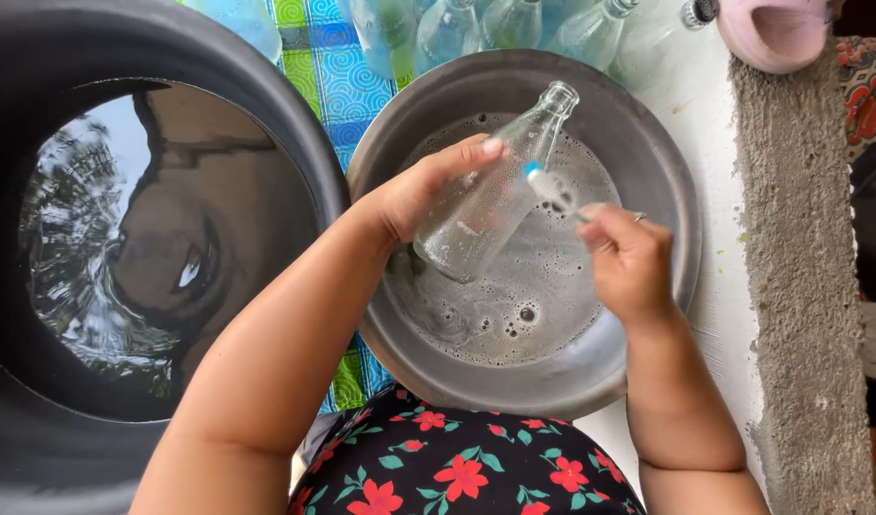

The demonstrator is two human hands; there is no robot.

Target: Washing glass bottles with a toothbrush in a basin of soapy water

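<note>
To my left stands a big black barrel point(37, 410) full of water, mirroring sky and trees. Clear empty bottles point(438, 29) lie in a row on a blue-green checked cloth point(323, 67) ahead. A pink slipper point(772, 33) sits by the rough concrete edge point(801, 238)

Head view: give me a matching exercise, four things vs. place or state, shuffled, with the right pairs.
Things:
1. glass bottle
2. small brush
3. metal basin
4. large black tub

Place or state:
A. holds soapy, bubbly water
B. in the right hand, bristles against the bottle
C. in the left hand, tilted over the basin
D. beside the basin, full of clear water that mirrors the scene

Pairs: 1-C, 2-B, 3-A, 4-D
</note>
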